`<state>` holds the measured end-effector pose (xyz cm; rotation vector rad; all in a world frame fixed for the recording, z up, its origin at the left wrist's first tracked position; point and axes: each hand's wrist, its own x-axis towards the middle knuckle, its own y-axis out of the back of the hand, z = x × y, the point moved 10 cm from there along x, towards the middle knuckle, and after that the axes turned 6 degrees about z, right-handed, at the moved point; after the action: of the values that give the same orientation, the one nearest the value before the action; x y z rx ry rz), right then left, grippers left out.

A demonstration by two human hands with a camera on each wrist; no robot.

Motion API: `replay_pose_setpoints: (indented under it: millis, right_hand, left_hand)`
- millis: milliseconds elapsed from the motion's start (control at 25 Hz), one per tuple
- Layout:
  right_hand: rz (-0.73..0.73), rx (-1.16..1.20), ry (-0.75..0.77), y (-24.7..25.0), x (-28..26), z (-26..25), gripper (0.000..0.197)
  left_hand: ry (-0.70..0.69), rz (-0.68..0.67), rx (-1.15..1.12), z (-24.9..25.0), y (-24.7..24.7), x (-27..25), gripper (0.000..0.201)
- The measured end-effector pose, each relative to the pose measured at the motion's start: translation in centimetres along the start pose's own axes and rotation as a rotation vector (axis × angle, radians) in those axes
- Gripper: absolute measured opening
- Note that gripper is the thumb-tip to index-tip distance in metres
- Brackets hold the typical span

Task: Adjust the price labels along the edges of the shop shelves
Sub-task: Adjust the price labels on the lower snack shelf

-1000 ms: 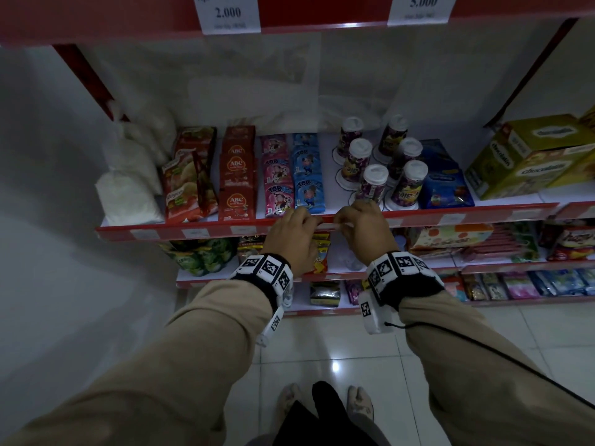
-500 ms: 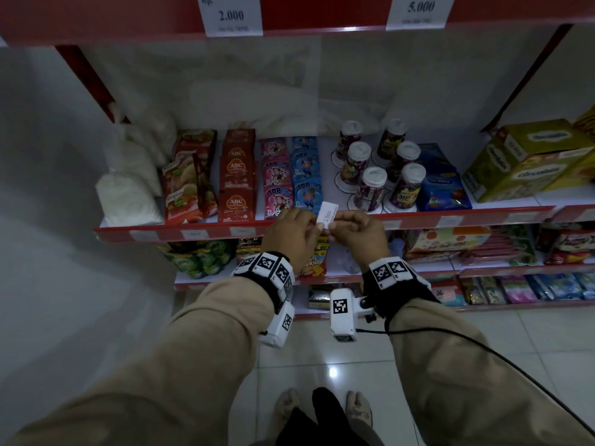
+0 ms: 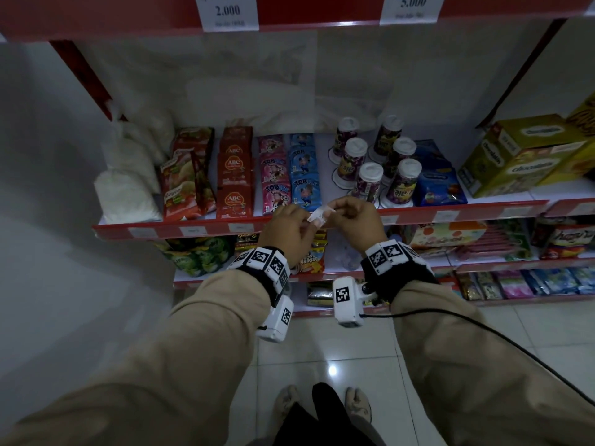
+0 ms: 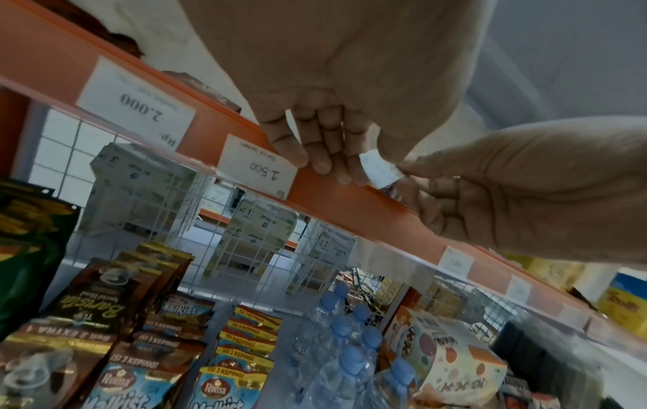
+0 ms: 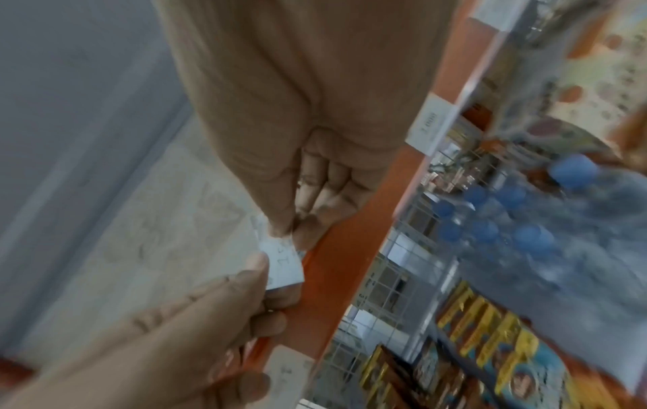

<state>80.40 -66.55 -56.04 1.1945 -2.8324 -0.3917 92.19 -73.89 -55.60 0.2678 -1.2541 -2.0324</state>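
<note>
We had our left hand pinching the left end of the small price label and our right hand pinching its right end. The slip was clear of the red shelf edge, just in front of its rail, long axis nearly along the rail, both hands equally near. Half a second earlier it stood more upright; a second earlier both hands were pressed to the rail.
</note>
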Motion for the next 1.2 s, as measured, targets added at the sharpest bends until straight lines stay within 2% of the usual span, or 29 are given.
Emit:
replay_pose_setpoints:
  millis: [120, 200, 320, 400, 480, 600, 680, 960, 1200]
  right_hand:
    - [0.004, 0.095, -0.068, -0.1, -0.7, 0.8, 0.016]
    - [-0.014, 0.046, -0.030, -0.1, -1.0, 0.6, 0.017]
    - [-0.047, -0.362, 0.211, -0.2, -1.1, -1.4, 0.017]
    - [-0.104, -0.530, 0.311, -0.8, -1.0, -2.3, 0.015]
    - [-0.093, -0.531, 0.327, -0.7, -0.4, -2.6, 0.012]
    - [0.025, -0.450, 0.320, 0.3, 0.4, -2.8, 0.008]
    - [0.052, -0.425, 0.346, 0.1, 0.5, -2.9, 0.006]
    - [0.013, -0.579, 0.451, -1.9, 0.2, -2.2, 0.009]
    - [-0.068, -0.730, 0.505, -2.9, -0.3, -2.1, 0.017]
  left_hand:
    - [0.025, 0.020, -0.031, -0.3, 0.2, 0.1, 0.028]
    - [0.040, 0.015, -0.028, -0.4, 0.2, 0.2, 0.022]
    - [0.018, 0.000, 0.006, -0.2, 0.0, 0.1, 0.020]
    - [-0.007, -0.006, 0.048, 0.0, 0.0, 0.0, 0.019]
    - [-0.032, -0.012, 0.129, 0.0, 0.2, -0.2, 0.020]
    - [-0.033, -0.015, 0.188, -0.8, 0.8, -0.4, 0.022]
    - [-0.018, -0.011, 0.195, -1.4, 1.2, -0.5, 0.023]
    - [0.006, -0.011, 0.158, -1.6, 1.3, -0.5, 0.033]
    - [-0.050, -0.049, 0.280, -1.5, 0.3, -0.6, 0.033]
